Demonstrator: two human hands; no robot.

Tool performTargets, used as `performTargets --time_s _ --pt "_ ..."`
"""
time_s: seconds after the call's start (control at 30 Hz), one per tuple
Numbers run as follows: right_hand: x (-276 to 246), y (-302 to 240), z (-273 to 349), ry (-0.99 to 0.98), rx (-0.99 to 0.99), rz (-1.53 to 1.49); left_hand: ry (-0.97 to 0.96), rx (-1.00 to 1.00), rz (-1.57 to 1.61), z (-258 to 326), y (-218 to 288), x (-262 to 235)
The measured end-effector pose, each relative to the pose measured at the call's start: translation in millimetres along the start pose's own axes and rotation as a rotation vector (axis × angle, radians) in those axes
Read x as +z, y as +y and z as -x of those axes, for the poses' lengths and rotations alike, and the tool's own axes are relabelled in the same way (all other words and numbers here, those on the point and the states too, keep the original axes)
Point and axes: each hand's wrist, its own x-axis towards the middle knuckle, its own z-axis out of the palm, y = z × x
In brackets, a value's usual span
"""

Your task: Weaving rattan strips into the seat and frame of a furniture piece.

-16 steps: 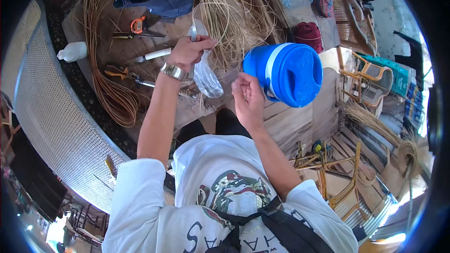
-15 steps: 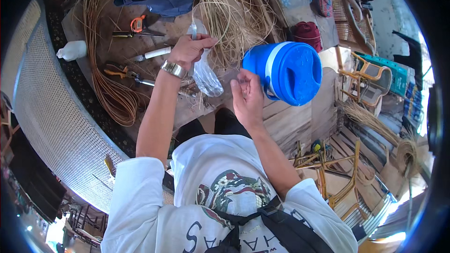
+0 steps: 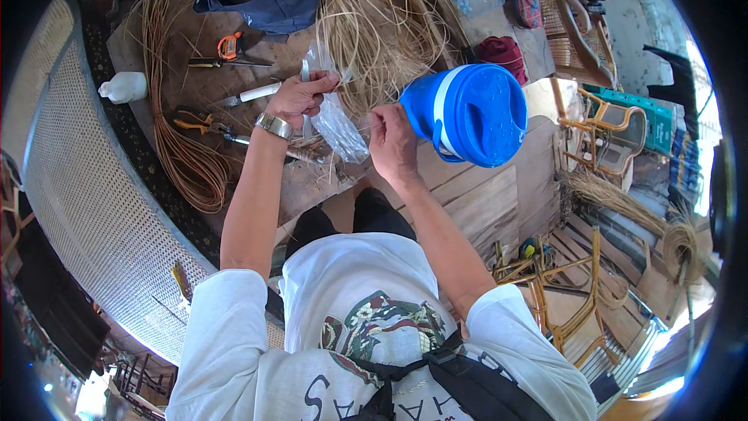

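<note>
My left hand, a metal watch on its wrist, has its fingers closed on a crumpled clear plastic bag. A narrow greyish strip shows above and below that hand; I cannot tell whether it is part of the bag. To the right, my right hand is drawn up in a pinch, and anything between its fingertips is too small to make out. Just beyond it a blue water jug with a white band lies tipped, its lid toward me. Loose cane strips spread past both hands.
Left on the work surface are a cane coil, pliers, a white-handled knife, an orange tape measure and a white bottle. A dark blue bag sits behind. Woven mesh curves along the left; chair frames stand right.
Both hands have shifted slightly left. My right hand has risen a little, its fingers more tightly curled. The plastic bag has spread out beside my left hand.
</note>
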Motion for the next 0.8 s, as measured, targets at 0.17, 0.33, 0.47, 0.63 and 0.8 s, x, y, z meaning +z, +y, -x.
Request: performTargets --time_s 0.17,0.33,0.47,0.63,0.8 --pt "-0.4 10.2 -0.2 0.071 0.211 -0.134 0.003 -0.032 0.11 1.6 -8.7 -7.1" --pt "-5.5 9.9 -9.6 0.038 0.279 -0.344 0.032 -0.018 0.064 -1.8 -11.5 -2.6" --pt "-10.1 13.3 -13.0 0.009 0.313 -0.382 0.124 0.032 -0.086 -2.6 -9.5 6.8" --pt "-11.0 14.4 -13.3 -0.002 0.304 -0.382 0.18 0.065 -0.232 -6.3 -10.7 1.9" --pt "-10.0 23.9 -9.7 -0.038 0.337 -0.36 0.022 -0.007 -0.257 13.1 -2.8 2.8"
